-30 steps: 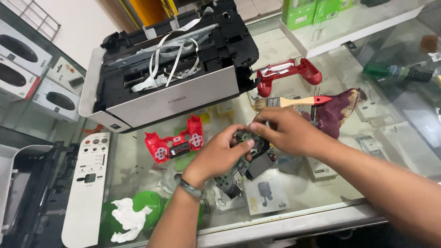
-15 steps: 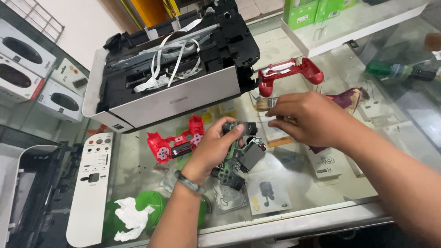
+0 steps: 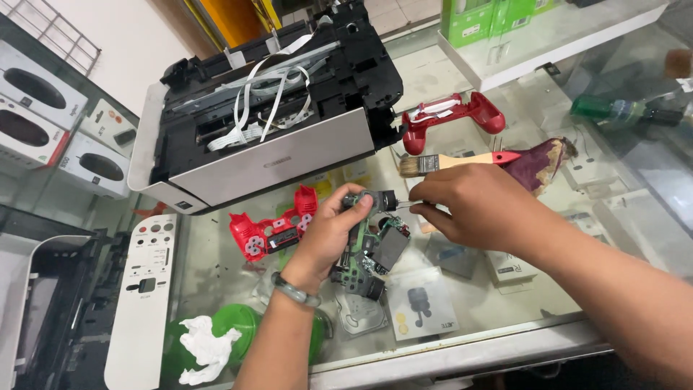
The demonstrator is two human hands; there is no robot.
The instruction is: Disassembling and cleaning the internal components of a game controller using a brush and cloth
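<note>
On glass counter (image 3: 505, 303), left hand (image 3: 328, 235) grips green controller circuit board (image 3: 368, 242), long axis running away from the body, while right hand (image 3: 480, 206) pinches a thin wire at its upper right.

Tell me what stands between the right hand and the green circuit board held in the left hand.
Nothing visible does. The right hand is beside the circuit board, its fingertips pinching a thin wire at the board's top, where the left hand holds it. The paintbrush lies behind, out of the way.
</note>
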